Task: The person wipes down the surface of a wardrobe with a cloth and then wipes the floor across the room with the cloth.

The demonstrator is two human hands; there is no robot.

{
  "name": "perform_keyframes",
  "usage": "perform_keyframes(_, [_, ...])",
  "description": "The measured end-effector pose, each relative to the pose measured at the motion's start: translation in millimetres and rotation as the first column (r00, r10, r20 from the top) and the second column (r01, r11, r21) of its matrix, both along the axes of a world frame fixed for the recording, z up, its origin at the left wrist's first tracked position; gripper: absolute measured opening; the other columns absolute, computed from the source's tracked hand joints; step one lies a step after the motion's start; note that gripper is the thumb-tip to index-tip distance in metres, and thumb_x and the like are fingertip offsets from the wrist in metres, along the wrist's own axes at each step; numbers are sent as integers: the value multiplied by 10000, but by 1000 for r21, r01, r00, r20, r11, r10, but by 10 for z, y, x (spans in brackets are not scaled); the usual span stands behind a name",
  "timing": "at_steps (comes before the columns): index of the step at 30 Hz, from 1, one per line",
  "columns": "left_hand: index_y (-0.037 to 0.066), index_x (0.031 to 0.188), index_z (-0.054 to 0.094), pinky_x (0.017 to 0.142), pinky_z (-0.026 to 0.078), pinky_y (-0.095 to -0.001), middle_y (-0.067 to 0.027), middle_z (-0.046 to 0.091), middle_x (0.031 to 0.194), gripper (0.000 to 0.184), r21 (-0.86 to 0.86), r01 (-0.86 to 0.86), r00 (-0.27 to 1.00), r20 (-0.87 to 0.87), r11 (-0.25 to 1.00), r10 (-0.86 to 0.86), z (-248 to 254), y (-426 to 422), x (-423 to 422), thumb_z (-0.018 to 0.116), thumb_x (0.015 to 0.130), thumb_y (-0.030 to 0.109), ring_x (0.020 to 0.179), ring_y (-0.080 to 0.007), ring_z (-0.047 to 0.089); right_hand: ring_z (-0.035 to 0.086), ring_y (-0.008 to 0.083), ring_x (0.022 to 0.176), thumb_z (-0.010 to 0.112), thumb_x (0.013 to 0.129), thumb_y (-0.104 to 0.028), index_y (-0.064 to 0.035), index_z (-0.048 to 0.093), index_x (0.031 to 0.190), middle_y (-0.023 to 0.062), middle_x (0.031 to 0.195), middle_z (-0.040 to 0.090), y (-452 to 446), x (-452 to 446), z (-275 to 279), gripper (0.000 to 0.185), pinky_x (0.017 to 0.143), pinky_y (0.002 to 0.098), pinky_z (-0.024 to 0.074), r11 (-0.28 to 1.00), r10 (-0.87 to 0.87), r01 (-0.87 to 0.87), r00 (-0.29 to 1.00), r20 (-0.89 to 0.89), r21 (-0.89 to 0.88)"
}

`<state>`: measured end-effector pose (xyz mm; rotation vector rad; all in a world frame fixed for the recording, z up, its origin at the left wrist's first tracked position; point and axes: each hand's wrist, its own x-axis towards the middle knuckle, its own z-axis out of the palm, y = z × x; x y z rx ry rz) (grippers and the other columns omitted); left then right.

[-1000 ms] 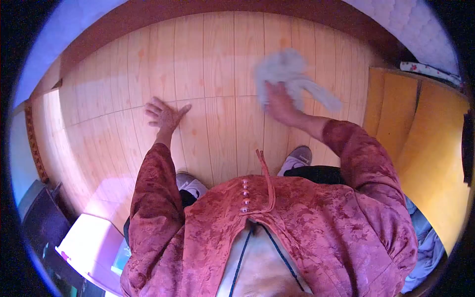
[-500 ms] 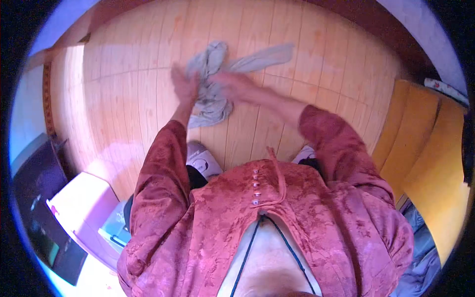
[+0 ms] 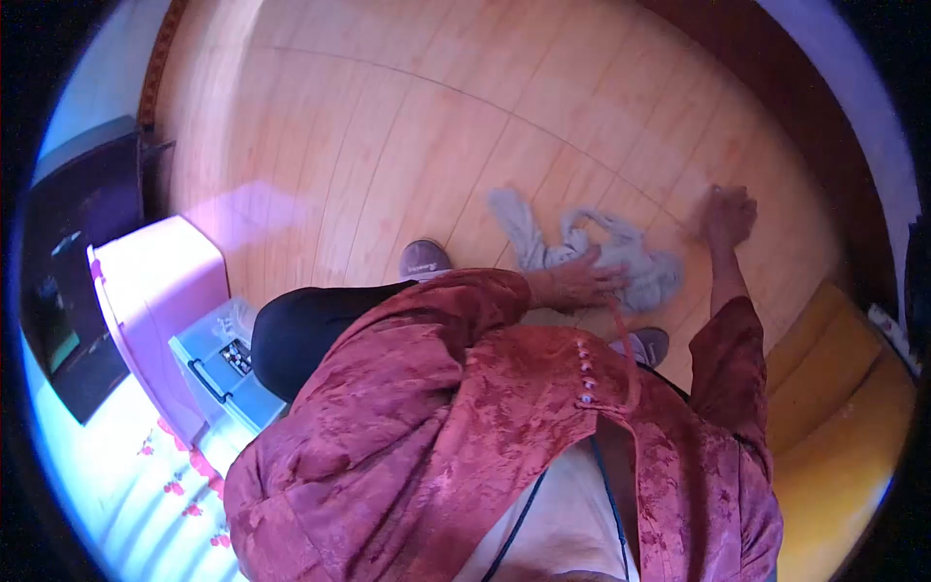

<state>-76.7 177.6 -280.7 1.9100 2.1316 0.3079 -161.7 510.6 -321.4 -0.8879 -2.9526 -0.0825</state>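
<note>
A crumpled grey cloth (image 3: 635, 254) shows low over the wooden floor, in front of my body, its ends blurred. My left hand (image 3: 579, 279) reaches across to it and appears to grip it near the lower edge, fingers against the fabric. Up and to the right, apart from the cloth, is my right hand (image 3: 729, 215). Its fingers look curled but are smeared by motion, so whether anything is in them is unclear.
A pink bin (image 3: 165, 281) and a clear box with a dark handle (image 3: 223, 369) stand at my left. A yellow cushioned seat (image 3: 834, 407) is at right. My shoes (image 3: 425, 257) are planted on the wooden floor (image 3: 407, 145).
My view has turned to the left. My right hand has come away from the cloth and swung out to the right. My left hand stays with the cloth, now closer to my body.
</note>
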Motion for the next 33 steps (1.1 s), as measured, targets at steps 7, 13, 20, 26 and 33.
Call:
perform_keyframes(7, [278,1220,552,967,262,-696,-93,351,1447,408,120,-478,862,-127,870,491,-10,-400,-1211,567,827,389,1351,-350,277,369,391,1271,453,894,-568,-91,389,1364,214,1437,320,104,-66,155,673,1009,568,325,972,-27,62,988,155,-226])
perform_keyframes(13, [236,1361,446,974,308,-600,-248,365,1377,623,153,-950,218,-299,272,929,-96,-2340,-2272,620,805,456,1264,-441,332,271,418,1330,493,897,-507,-95,277,1420,268,1425,268,-663,-349,49,700,1032,586,253,994,107,-109,992,70,15])
perform_keyframes(20, [178,1418,349,1022,230,-648,-274,244,1452,545,-138,-624,-659,-438,-769,612,-274,-4184,-1223,445,927,396,1338,-485,214,103,463,1383,511,894,-506,-4,202,1436,319,1472,136,-1069,-526,174,800,1072,624,120,996,70,-68,997,27,-51])
perform_keyframes(26, [164,1366,416,971,233,-695,-290,236,1453,529,-253,-685,-449,-592,-683,669,-313,-3568,-1947,405,931,464,1290,-568,223,120,482,1369,516,900,-473,20,212,1423,326,1468,129,-1077,-519,194,780,1064,641,103,995,79,-81,996,-27,-63])
perform_keyframes(33, [56,1363,401,954,279,-670,-234,222,1486,708,-82,-980,193,-213,179,958,-54,-596,-2705,589,810,456,1383,-434,144,86,435,1393,512,899,-459,-21,203,1434,290,1487,119,-1108,-549,293,758,1079,601,109,994,34,-29,999,42,-108])
